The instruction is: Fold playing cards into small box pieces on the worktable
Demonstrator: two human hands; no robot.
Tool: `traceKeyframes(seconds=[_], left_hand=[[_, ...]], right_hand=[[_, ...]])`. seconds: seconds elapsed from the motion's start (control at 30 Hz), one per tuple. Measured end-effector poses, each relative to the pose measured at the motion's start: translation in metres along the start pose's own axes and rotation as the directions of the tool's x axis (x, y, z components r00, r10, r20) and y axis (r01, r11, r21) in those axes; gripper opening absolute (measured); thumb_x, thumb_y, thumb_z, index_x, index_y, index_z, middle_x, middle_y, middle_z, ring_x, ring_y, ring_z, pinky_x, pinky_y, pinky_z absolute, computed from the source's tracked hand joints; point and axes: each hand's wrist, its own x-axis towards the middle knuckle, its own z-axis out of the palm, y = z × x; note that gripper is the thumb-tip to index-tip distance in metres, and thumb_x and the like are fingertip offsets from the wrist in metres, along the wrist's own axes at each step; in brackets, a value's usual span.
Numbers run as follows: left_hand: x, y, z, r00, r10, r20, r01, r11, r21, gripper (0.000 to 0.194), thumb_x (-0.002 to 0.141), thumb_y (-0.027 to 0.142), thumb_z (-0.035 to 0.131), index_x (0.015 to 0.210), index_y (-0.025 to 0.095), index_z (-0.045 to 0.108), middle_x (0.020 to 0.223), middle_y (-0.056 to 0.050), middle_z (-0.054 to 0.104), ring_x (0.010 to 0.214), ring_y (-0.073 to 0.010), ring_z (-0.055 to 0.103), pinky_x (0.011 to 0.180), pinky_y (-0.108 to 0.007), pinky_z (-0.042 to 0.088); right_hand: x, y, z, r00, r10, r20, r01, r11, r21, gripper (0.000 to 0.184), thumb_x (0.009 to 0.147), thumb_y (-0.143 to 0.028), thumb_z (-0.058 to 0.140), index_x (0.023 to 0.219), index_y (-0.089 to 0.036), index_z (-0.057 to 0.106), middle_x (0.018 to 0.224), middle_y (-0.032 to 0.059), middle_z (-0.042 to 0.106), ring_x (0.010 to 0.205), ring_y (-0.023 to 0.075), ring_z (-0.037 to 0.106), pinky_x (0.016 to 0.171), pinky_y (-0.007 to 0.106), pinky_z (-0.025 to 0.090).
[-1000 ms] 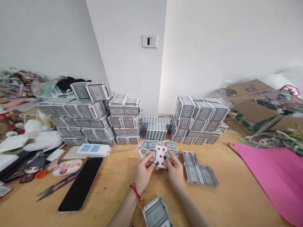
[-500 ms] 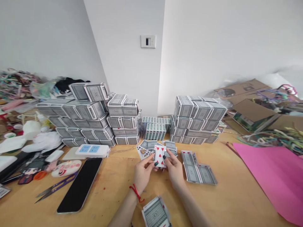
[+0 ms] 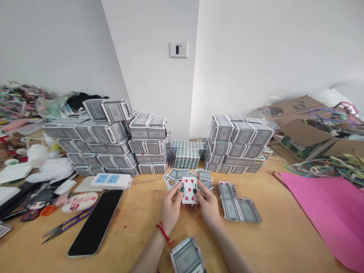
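Head view: a five of hearts card (image 3: 189,189) is held upright, face toward the camera, at the lower centre of the frame. Its left edge is clamped between the thumb and fingers of the left hand (image 3: 172,206); its right edge is clamped likewise by the right hand (image 3: 209,204). Both thumbs are set on the face near the edges, apparently so that the card is supported evenly and its middle is left uncovered. Whether further cards are held behind it cannot be told.

Loose cards (image 3: 179,174) are spread just beyond the hands, probably for easy pick-up. Joined cards (image 3: 237,204) are laid right of centre, and a card bundle (image 3: 185,258) is placed at the bottom centre between the forearms; both are within reach, presumably by intent. Card blocks are piled in a left stack (image 3: 113,132) and a right stack (image 3: 241,132), by which the central work area seems to be left free. Small card boxes (image 3: 187,157) are lined up between the stacks. A phone (image 3: 95,223) and snips (image 3: 68,225) are laid at lower left, clear of both hands.
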Motion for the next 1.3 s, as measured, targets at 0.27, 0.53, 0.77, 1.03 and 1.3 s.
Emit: traceKeyframes(seconds=[0.27, 0.53, 0.77, 1.03, 1.3], left_hand=[[0.009, -0.012, -0.007, 0.995, 0.036, -0.094, -0.025, 0.992, 0.124, 0.031, 0.073, 0.025, 0.052, 0.102, 0.019, 0.062, 0.103, -0.006, 0.064, 0.090, -0.0194, 0.060, 0.079, -0.030, 0.048], [0.007, -0.014, -0.009, 0.990, 0.093, -0.107, -0.068, 0.974, 0.217, 0.028, 0.072, 0.021, 0.052, 0.098, 0.019, 0.064, 0.101, -0.006, 0.065, 0.089, -0.0192, 0.060, 0.081, -0.032, 0.047], [0.007, -0.011, -0.007, 0.992, 0.102, -0.077, -0.083, 0.973, 0.214, 0.026, 0.071, 0.019, 0.052, 0.094, 0.019, 0.065, 0.099, -0.006, 0.066, 0.089, -0.0193, 0.061, 0.081, -0.032, 0.047], [0.006, -0.009, -0.007, 0.994, 0.075, -0.076, -0.062, 0.985, 0.159, 0.025, 0.070, 0.019, 0.053, 0.091, 0.019, 0.066, 0.098, -0.006, 0.066, 0.089, -0.0199, 0.060, 0.081, -0.033, 0.046], [0.007, -0.009, -0.003, 0.998, -0.010, -0.063, 0.008, 1.000, -0.026, 0.023, 0.069, 0.022, 0.057, 0.091, 0.016, 0.062, 0.087, -0.006, 0.067, 0.075, -0.0165, 0.062, 0.065, -0.025, 0.049]], right_hand=[[-0.004, -0.001, 0.003, 0.998, 0.001, 0.061, 0.003, 0.997, -0.080, 0.058, 0.067, -0.036, 0.058, 0.120, -0.013, 0.046, 0.050, -0.0045, 0.055, 0.037, 0.0101, 0.048, 0.039, 0.023, 0.040], [0.000, 0.003, 0.000, 0.999, -0.042, -0.017, 0.040, 0.994, -0.104, 0.046, 0.062, -0.040, 0.062, 0.102, -0.017, 0.062, 0.073, 0.0026, 0.068, 0.064, 0.0176, 0.058, 0.058, 0.027, 0.046], [0.001, -0.001, -0.002, 0.995, 0.043, -0.089, -0.045, 0.999, -0.026, 0.036, 0.059, -0.042, 0.065, 0.084, -0.016, 0.066, 0.071, 0.0045, 0.068, 0.062, 0.0201, 0.059, 0.053, 0.028, 0.046], [0.002, -0.002, -0.002, 0.996, 0.040, -0.085, -0.035, 0.998, 0.060, 0.027, 0.058, -0.038, 0.068, 0.073, -0.016, 0.064, 0.059, 0.0004, 0.065, 0.051, 0.0139, 0.055, 0.048, 0.024, 0.043], [-0.001, -0.007, 0.000, 0.997, 0.047, -0.068, -0.043, 0.997, 0.058, 0.028, 0.057, -0.037, 0.069, 0.072, -0.015, 0.064, 0.058, 0.0011, 0.064, 0.049, 0.0140, 0.054, 0.046, 0.024, 0.042]])
